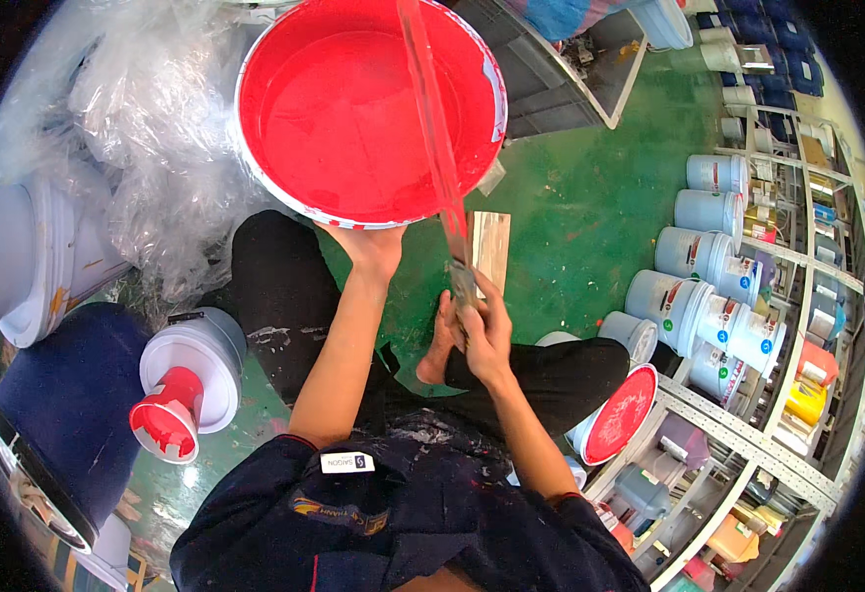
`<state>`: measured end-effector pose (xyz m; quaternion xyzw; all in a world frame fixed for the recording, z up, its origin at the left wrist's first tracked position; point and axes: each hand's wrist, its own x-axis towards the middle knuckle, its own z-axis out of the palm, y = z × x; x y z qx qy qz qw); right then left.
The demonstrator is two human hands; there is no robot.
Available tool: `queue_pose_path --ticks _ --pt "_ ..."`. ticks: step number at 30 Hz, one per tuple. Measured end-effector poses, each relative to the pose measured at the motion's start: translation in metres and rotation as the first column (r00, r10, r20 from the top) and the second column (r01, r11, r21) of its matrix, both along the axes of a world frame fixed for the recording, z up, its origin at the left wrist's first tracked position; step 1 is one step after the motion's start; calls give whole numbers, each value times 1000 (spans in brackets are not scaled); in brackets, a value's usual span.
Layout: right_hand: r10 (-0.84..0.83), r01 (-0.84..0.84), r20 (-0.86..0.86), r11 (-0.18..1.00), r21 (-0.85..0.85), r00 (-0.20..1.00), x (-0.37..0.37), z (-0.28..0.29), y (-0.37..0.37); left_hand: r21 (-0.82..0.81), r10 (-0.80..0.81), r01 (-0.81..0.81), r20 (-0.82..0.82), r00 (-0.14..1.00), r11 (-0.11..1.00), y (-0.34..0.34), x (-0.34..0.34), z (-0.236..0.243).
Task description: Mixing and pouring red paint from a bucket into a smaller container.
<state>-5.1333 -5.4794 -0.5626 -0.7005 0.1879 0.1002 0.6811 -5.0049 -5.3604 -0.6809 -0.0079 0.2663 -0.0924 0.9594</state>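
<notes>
A large white bucket point(299, 207) of bright red paint point(343, 128) is tilted so that its mouth faces me. My left hand point(368, 249) grips its near lower edge, with the fingers hidden beneath it. In my right hand point(484, 331) is the handle end of a long, flat stirring stick point(437, 148) smeared with red paint. The stick slants up across the right part of the bucket's mouth; whether it touches the paint I cannot tell. Between my legs, a wooden board point(491, 247) lies on the green floor near my bare foot point(437, 345).
Crumpled clear plastic point(156, 138) fills the far left. A white pail point(220, 340) carries a red-smeared cup point(166, 419). To my right are a red-topped bucket point(622, 414), several white pails point(664, 301) and metal shelving point(748, 444). A grey crate point(541, 79) stands beyond the bucket.
</notes>
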Motion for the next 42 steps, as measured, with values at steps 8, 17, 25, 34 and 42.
queue_pose_path --ticks 8,17,25,34,42 --pt "88 -97 -112 992 -80 990 -61 10 -27 111 -4 -2 57 998 994 1 -1 0" --pt "-89 -9 -416 974 -227 905 -198 131 -50 285 -20 21 -6 1000 958 -3 1 23" --pt "-3 -59 -131 881 -470 991 -107 87 -36 81 50 -51 19 999 995 0 1 17" --pt "72 -61 -8 771 -634 997 35 14 2 184 -101 87 67 993 979 3 -4 9" --pt "157 -270 -224 684 -678 962 -64 62 -30 185 -95 99 -33 995 978 3 -6 18"
